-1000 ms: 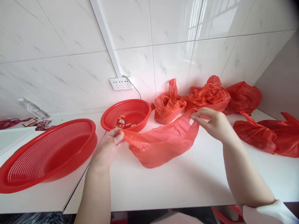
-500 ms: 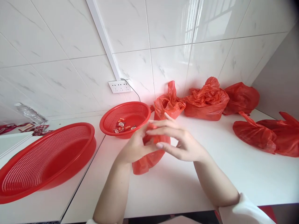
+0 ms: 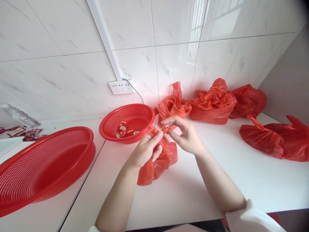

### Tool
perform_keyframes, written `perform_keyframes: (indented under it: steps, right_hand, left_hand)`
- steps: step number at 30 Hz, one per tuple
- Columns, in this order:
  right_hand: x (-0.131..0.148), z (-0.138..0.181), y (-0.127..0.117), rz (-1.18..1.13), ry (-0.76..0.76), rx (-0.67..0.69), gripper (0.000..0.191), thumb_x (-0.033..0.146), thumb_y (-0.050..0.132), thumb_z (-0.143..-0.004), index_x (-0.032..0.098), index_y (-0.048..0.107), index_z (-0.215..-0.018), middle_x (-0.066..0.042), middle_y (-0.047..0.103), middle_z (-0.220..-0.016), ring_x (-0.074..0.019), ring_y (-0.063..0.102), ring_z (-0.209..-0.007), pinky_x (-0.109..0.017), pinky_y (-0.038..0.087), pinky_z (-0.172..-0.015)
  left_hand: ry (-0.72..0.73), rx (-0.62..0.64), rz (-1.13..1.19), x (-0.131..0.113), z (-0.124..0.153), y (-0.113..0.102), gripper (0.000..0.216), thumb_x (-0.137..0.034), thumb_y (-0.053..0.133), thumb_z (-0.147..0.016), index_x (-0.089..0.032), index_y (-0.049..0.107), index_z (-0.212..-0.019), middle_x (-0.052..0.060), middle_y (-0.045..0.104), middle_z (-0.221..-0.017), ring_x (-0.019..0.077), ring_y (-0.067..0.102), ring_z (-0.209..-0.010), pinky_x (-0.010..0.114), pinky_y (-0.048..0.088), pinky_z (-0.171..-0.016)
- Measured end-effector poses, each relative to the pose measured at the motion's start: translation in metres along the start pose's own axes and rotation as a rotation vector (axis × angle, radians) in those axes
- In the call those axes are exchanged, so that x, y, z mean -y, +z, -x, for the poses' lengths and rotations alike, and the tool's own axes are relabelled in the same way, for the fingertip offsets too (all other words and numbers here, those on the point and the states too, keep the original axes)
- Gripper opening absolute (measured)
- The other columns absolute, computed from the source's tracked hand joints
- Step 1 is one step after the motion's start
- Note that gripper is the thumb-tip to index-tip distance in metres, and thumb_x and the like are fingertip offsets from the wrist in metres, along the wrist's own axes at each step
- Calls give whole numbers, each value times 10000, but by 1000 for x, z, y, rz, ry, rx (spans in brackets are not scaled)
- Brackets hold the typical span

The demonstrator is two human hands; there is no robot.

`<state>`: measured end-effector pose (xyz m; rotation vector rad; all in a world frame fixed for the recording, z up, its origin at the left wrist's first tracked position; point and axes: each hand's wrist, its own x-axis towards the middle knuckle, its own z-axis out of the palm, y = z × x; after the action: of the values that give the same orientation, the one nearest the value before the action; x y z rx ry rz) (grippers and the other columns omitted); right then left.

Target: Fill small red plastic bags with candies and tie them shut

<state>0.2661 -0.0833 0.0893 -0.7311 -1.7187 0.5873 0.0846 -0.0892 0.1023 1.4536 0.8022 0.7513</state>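
**Red bag (image 3: 156, 167): neck at fingertips, body twd front edge**

Bag is over the worktop (image 3: 251, 183), approx midway btwn back & front edges, R of the seam. Can't tell if its wt is on the surface.

Key relation: neck sits right btwn L hand (image 3: 147, 146) and R hand (image 3: 184, 137); body lies below, on the near side. L hand is nearer, overlapping the body's L side; R is only up at the neck.

Hands close tog: L clamped on gathered neck, R fingers at its top end, can't tell if pinched.

Long axis: neck pts twd back edge, slightly R; bottom twd front edge, slightly L. Body crumpled, so axis is approx.
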Motion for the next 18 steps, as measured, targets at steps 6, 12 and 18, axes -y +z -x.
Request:
perform_keyframes:
  steps: [6,12,18]
  right_hand:
    - [-7,-2,-11,-11,-41,-122,121,203,594,-867,215,589,-988,-41,650,-956,-164,638,-917,-344,544,-863]
    - [3,1,-15,62,-43,456,114,176,576,-883,226,613,-979,-18,690,-944,-144,652,-845,-305,550,-775]
    - [4,-5,-2,97,69,156,162,372,594,-918,213,621,-935,-24,678,-914,-131,625,-768,-258,513,-657]
  left_hand:
    - [64,-225,198,0,-10,-12,469,-485,479,-958,-173,603,-1285,-33,535,-497,86,492,-415,193,356,-445]
    - [58,-215,187,-3,-7,-23,389,-426,547,-928,-166,681,-1185,16,639,-639,111,611,-581,217,505,-608]
    - [337,-382,-833,-3,15,-21,304,-360,467,-963,-221,708,-1086,28,699,-760,176,649,-656,288,501,-645]
